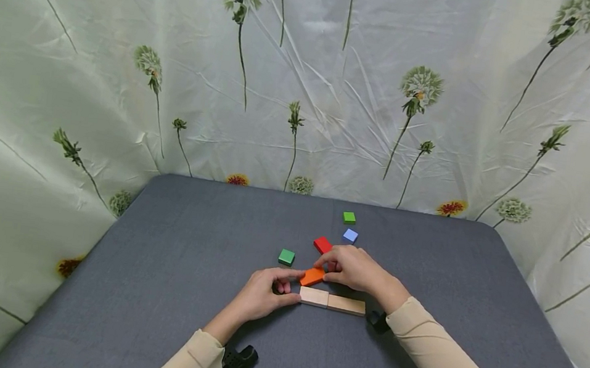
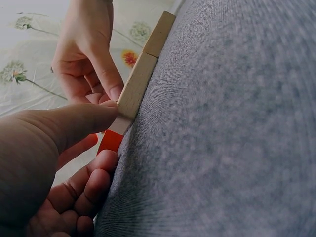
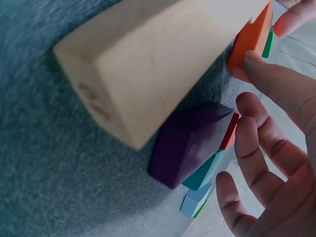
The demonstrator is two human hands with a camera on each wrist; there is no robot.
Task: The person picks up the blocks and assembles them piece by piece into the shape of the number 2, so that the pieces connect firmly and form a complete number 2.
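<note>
An orange block [image 1: 312,277] lies behind two pale wooden blocks [image 1: 314,297] [image 1: 347,305] set end to end. My left hand [image 1: 260,293] reaches in from the left. Its extended index finger touches the orange block's left end, and its thumb rests at the left end of the wooden row; the other fingers bend inward. My right hand [image 1: 359,271] pinches the right part of the orange block. In the right wrist view its thumb presses that block [image 3: 243,54], while the other fingers bend loosely. A purple block [image 3: 180,143] sits near this hand, hidden in the head view.
Beyond the hands are a red block [image 1: 323,245], a dark green block [image 1: 286,257], a blue block [image 1: 350,236] and a light green block [image 1: 349,218]. A teal block [image 3: 202,173] shows in the right wrist view. Patterned curtain [image 1: 309,74] surrounds the grey table [image 1: 181,243].
</note>
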